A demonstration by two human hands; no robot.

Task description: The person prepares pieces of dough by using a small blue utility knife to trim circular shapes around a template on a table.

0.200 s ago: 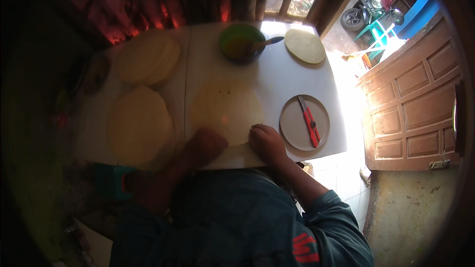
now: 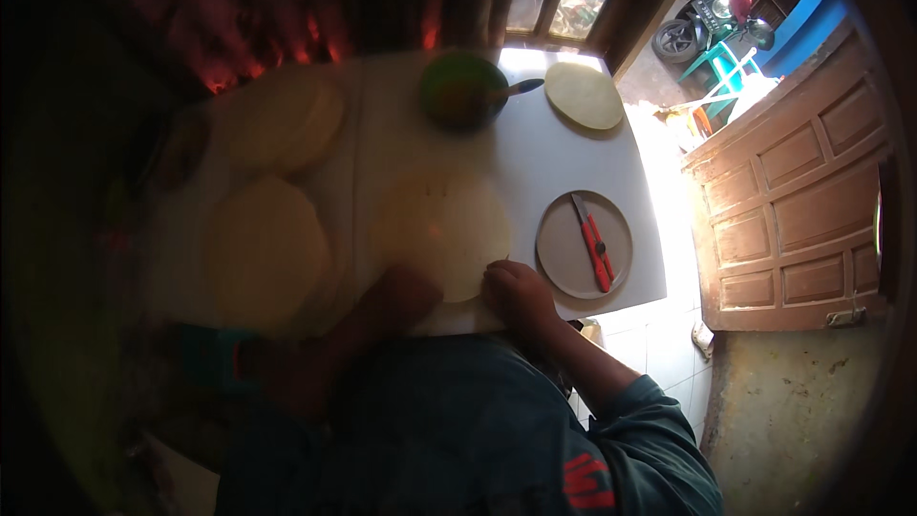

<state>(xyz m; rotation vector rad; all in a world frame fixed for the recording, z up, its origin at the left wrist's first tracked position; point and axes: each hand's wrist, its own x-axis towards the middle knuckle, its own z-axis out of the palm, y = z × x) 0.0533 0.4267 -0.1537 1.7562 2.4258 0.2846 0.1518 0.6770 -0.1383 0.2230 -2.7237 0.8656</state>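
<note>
A thin, pale round sheet (image 2: pixel 449 229) lies flat on the white table in front of me, two small dark marks near its far edge. My left hand (image 2: pixel 406 296) is curled closed at the sheet's near left edge; shadow and blur hide its fingertips. At the near right edge, my right hand (image 2: pixel 516 289) is closed, with a thin dark tip poking up beside its fingers. What it belongs to is too small to tell. Right of that hand, a grey round plate (image 2: pixel 564 263) carries a red-handled cutter knife (image 2: pixel 596 253) with its blade out.
Two piles of pale round sheets, one near (image 2: pixel 263 253) and one far (image 2: pixel 282 119), lie at the left. Toward the back stands a green bowl (image 2: pixel 444 86) with a brush-like handle (image 2: pixel 525 87) across its rim. Another pale round sheet (image 2: pixel 583 96) lies at the far right corner. A brown door (image 2: pixel 793 220) stands open.
The view has shifted slightly. The sheet and both hands sit a little nearer to the table's front edge, and both hands remain closed.
</note>
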